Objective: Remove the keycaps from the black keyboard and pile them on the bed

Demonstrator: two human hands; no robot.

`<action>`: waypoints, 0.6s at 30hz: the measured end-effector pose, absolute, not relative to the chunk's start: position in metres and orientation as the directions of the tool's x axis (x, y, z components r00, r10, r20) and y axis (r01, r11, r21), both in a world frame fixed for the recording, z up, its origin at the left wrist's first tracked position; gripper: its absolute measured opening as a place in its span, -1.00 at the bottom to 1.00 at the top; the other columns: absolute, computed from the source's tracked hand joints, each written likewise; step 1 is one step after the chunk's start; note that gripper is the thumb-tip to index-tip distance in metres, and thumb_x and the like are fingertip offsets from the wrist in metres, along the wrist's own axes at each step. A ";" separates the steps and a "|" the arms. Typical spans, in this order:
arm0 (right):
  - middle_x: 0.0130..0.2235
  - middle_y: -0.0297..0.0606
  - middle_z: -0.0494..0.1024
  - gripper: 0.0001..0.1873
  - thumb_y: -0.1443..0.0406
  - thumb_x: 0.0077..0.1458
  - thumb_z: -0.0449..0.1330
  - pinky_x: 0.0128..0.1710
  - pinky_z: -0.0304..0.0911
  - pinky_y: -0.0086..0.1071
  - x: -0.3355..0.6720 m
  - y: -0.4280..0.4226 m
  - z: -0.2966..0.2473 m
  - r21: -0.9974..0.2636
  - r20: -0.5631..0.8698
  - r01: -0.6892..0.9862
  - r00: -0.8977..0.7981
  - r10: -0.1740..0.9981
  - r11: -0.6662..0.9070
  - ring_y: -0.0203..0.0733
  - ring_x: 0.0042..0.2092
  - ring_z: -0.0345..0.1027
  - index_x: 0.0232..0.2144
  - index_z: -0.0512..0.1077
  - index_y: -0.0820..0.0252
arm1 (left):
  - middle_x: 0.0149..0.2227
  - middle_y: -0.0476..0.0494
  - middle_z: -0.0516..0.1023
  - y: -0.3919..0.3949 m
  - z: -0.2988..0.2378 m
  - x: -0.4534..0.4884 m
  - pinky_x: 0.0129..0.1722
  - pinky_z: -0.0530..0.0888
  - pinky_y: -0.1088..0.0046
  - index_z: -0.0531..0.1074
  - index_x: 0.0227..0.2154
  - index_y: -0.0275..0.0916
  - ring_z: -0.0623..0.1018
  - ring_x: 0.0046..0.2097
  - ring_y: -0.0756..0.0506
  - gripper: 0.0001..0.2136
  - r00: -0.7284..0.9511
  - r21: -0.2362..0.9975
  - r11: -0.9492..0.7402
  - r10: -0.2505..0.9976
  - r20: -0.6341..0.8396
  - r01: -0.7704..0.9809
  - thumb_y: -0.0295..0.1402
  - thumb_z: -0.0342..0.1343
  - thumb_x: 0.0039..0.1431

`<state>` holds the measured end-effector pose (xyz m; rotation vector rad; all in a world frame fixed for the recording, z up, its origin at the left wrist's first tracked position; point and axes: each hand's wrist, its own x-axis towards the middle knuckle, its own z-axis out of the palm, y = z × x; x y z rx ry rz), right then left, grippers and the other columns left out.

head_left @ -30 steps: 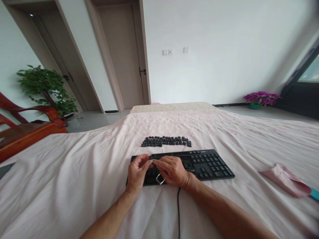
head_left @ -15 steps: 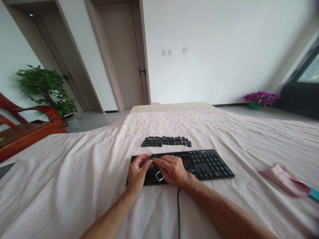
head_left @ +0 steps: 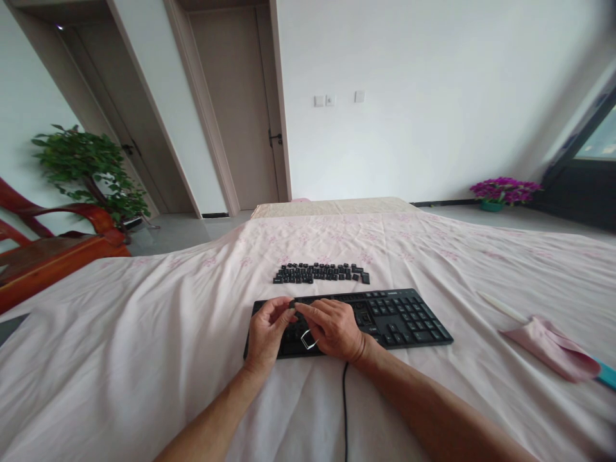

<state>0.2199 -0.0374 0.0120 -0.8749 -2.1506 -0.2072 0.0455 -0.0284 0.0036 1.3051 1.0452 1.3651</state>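
Observation:
A black keyboard [head_left: 409, 321] lies across the cloth in front of me; keys are gone from its main block, while the number pad at the right has its keys. Over its left part, my left hand [head_left: 265, 330] pinches a small dark keycap [head_left: 292, 304] between thumb and finger. My right hand [head_left: 334, 328] stretches its index finger to that keycap, and its other fingers curl round a wire keycap puller [head_left: 308, 340], whose loop sticks out below. Behind the keyboard, several loose keycaps [head_left: 317, 274] lie in rows. My hands hide much of the key block.
A pink patterned cloth [head_left: 168, 333] covers the table. The keyboard's cable [head_left: 344, 410] runs toward me between my forearms. To the right lie a pink cloth piece [head_left: 553, 350], a pale stick [head_left: 503, 307] and something blue [head_left: 607, 374]. A wooden chair [head_left: 91, 237] stands at the left.

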 end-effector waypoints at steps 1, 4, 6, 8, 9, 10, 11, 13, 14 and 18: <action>-0.42 -0.27 0.50 -0.67 0.41 0.16 0.03 -0.37 0.22 -0.41 0.220 -0.037 0.012 -0.134 0.726 0.645 -0.452 0.518 0.752 -0.28 -0.41 0.36 -0.02 0.39 0.20 | -0.33 -0.08 0.58 -0.028 0.004 0.045 -0.35 0.49 0.50 0.46 -0.24 -0.28 0.56 -0.40 -0.03 -0.69 0.013 0.979 -0.189 0.982 0.191 -0.070 -0.21 0.24 -0.01; -0.42 -0.27 0.50 -0.66 0.40 0.16 0.05 -0.36 0.22 -0.41 0.220 -0.036 0.011 -0.143 0.726 0.639 -0.452 0.519 0.756 -0.28 -0.40 0.36 -0.02 0.39 0.19 | -0.33 -0.11 0.58 -0.028 0.004 0.045 -0.35 0.50 0.48 0.46 -0.24 -0.30 0.56 -0.40 -0.05 -0.68 0.007 0.978 -0.193 0.981 0.194 -0.074 -0.19 0.24 -0.01; -0.42 -0.27 0.49 -0.65 0.41 0.16 0.04 -0.36 0.22 -0.41 0.220 -0.036 0.011 -0.140 0.722 0.638 -0.457 0.519 0.758 -0.28 -0.40 0.36 0.00 0.38 0.19 | -0.33 -0.10 0.59 -0.028 0.004 0.044 -0.35 0.50 0.47 0.47 -0.24 -0.30 0.56 -0.40 -0.05 -0.68 0.004 0.977 -0.198 0.980 0.199 -0.078 -0.19 0.23 0.00; -0.42 -0.27 0.50 -0.65 0.41 0.16 0.04 -0.36 0.22 -0.41 0.220 -0.036 0.011 -0.133 0.717 0.639 -0.466 0.519 0.758 -0.28 -0.41 0.35 -0.01 0.38 0.20 | -0.34 -0.09 0.59 -0.028 0.003 0.043 -0.34 0.50 0.48 0.47 -0.24 -0.29 0.56 -0.40 -0.04 -0.70 0.003 0.976 -0.202 0.979 0.203 -0.080 -0.20 0.23 0.00; -0.42 -0.27 0.50 -0.65 0.42 0.16 0.04 -0.37 0.22 -0.41 0.220 -0.036 0.010 -0.130 0.713 0.640 -0.471 0.519 0.758 -0.28 -0.41 0.35 -0.01 0.38 0.20 | -0.34 -0.09 0.59 -0.028 0.003 0.043 -0.34 0.50 0.49 0.48 -0.24 -0.29 0.56 -0.39 -0.04 -0.70 0.004 0.976 -0.201 0.979 0.202 -0.080 -0.21 0.23 0.00; -0.43 -0.27 0.50 -0.66 0.42 0.15 0.04 -0.37 0.22 -0.41 0.220 -0.036 0.010 -0.129 0.711 0.641 -0.472 0.522 0.756 -0.27 -0.41 0.35 -0.02 0.39 0.20 | -0.34 -0.09 0.59 -0.027 0.003 0.043 -0.33 0.50 0.49 0.48 -0.24 -0.29 0.56 -0.38 -0.04 -0.71 0.007 0.976 -0.200 0.980 0.201 -0.081 -0.23 0.23 0.00; -0.42 -0.26 0.50 -0.66 0.42 0.15 0.04 -0.37 0.22 -0.41 0.220 -0.036 0.009 -0.131 0.708 0.643 -0.472 0.525 0.755 -0.27 -0.41 0.35 -0.03 0.39 0.20 | -0.34 -0.09 0.59 -0.027 0.003 0.043 -0.32 0.50 0.49 0.48 -0.24 -0.29 0.57 -0.37 -0.04 -0.71 0.011 0.977 -0.198 0.980 0.200 -0.083 -0.23 0.24 0.00; -0.42 -0.26 0.51 -0.68 0.41 0.17 0.04 -0.36 0.23 -0.41 0.220 -0.036 0.009 -0.146 0.705 0.641 -0.467 0.534 0.753 -0.27 -0.40 0.36 -0.04 0.40 0.20 | -0.33 -0.09 0.59 -0.026 0.002 0.042 -0.28 0.50 0.49 0.48 -0.24 -0.28 0.57 -0.34 -0.04 -0.72 0.018 0.977 -0.196 0.980 0.199 -0.087 -0.25 0.25 0.00; -0.41 -0.25 0.51 -0.69 0.39 0.18 0.04 -0.35 0.23 -0.41 0.220 -0.035 0.009 -0.161 0.705 0.638 -0.459 0.540 0.753 -0.27 -0.40 0.37 -0.04 0.41 0.20 | -0.32 -0.09 0.59 -0.026 0.002 0.042 -0.27 0.50 0.48 0.48 -0.24 -0.28 0.57 -0.33 -0.04 -0.72 0.021 0.976 -0.197 0.980 0.199 -0.088 -0.25 0.25 0.00; -0.40 -0.24 0.53 -0.74 0.31 0.21 0.07 -0.31 0.25 -0.42 0.221 -0.035 0.013 -0.267 0.711 0.631 -0.381 0.590 0.729 -0.27 -0.39 0.39 -0.08 0.44 0.19 | -0.32 -0.10 0.59 -0.025 -0.001 0.042 -0.23 0.48 0.48 0.49 -0.26 -0.28 0.56 -0.30 -0.05 -0.73 0.034 0.975 -0.220 0.975 0.221 -0.042 -0.25 0.25 -0.01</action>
